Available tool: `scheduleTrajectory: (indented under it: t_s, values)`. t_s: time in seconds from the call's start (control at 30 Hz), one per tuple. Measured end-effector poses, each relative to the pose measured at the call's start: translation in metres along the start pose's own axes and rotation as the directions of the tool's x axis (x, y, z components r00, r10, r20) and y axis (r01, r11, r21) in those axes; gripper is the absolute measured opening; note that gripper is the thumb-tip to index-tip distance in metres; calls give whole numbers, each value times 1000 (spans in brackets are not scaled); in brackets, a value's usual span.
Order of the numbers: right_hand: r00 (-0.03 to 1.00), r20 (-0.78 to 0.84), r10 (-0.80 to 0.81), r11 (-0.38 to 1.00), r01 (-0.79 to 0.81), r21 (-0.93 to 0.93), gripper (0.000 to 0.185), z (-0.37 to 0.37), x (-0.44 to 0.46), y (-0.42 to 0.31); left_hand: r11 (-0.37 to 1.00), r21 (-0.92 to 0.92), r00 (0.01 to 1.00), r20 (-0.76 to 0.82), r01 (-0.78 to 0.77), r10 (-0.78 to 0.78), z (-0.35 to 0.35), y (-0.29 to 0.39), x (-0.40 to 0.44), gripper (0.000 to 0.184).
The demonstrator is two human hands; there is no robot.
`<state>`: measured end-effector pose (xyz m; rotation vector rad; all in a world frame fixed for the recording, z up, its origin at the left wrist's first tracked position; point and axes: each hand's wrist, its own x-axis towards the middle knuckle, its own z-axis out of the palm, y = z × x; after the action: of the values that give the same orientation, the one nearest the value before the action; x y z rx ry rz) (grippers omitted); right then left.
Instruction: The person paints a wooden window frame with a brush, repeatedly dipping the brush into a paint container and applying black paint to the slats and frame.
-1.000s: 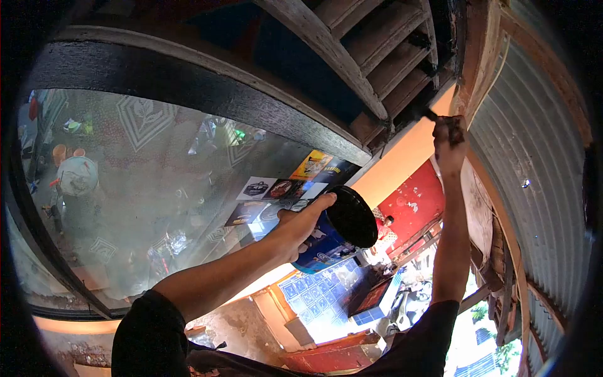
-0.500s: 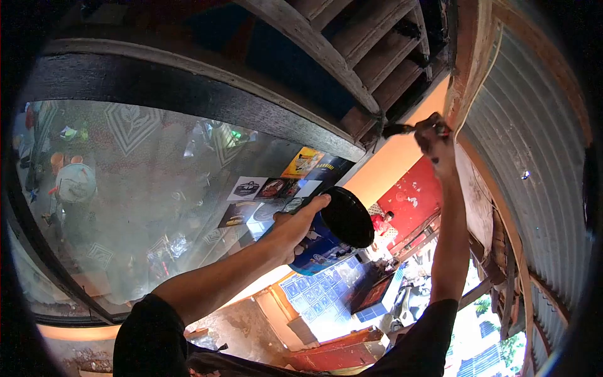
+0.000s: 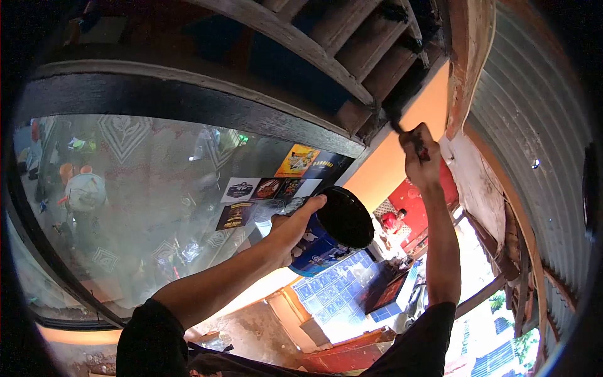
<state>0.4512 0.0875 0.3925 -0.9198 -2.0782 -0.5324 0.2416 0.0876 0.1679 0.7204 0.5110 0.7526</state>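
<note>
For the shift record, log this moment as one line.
left hand: gripping blue can, open top | right hand: holding dark brush-like tool | tool position: near wooden slats, contact unclear

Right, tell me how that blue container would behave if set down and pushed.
The blue container would probably feel stiff, since its rim looks round and undented with the left hand gripping it. Laid on its curved side, it could well roll. Being open-topped, it might spill if knocked over, though the dark interior hides how full it is.
</note>
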Motion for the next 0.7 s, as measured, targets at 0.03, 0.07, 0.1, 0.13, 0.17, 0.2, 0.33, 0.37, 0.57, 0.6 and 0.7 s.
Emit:
scheduleTrajectory:
  t_s: [0.03,0.07,0.1,0.13,0.17,0.2,0.33,0.37,0.57,0.6,0.7]
  values:
    - [997,55,49,997,-52,62,11,0,-7,-6,999,-33,999,29,-22,22,2,-1,-2,77]
    - [983,123,134,977,-152,152,12,-2,-12,-2,997,-67,997,57,-41,45,3,-2,-2,76]
    - [958,196,207,939,-251,235,12,-3,-15,1,997,-62,998,44,-44,47,4,-4,0,81]
    - [950,206,235,913,-289,288,13,-6,-15,4,997,-58,998,31,-46,48,3,-7,3,86]
    - [941,218,260,883,-323,341,13,-8,-10,4,997,-55,999,17,-49,50,3,-10,4,91]
    - [931,231,281,849,-353,393,14,-10,-3,1,996,-64,997,42,-69,72,4,-12,4,91]
    - [949,21,315,833,-287,473,7,-21,41,8,993,-83,993,80,-80,87,1,-16,10,92]
    - [959,5,283,894,-266,361,6,-27,50,-11,994,-85,995,75,-66,72,1,-17,10,91]
    - [925,110,-364,739,359,-571,15,-17,36,-4,998,-58,999,52,-3,6,-1,-16,6,72]
    - [922,147,-357,779,381,-498,14,-11,28,-2,999,-48,1000,27,-6,7,-1,-14,4,72]
    - [989,132,71,986,-49,-159,16,-14,14,-9,999,-30,999,-31,-30,29,-2,-12,0,80]
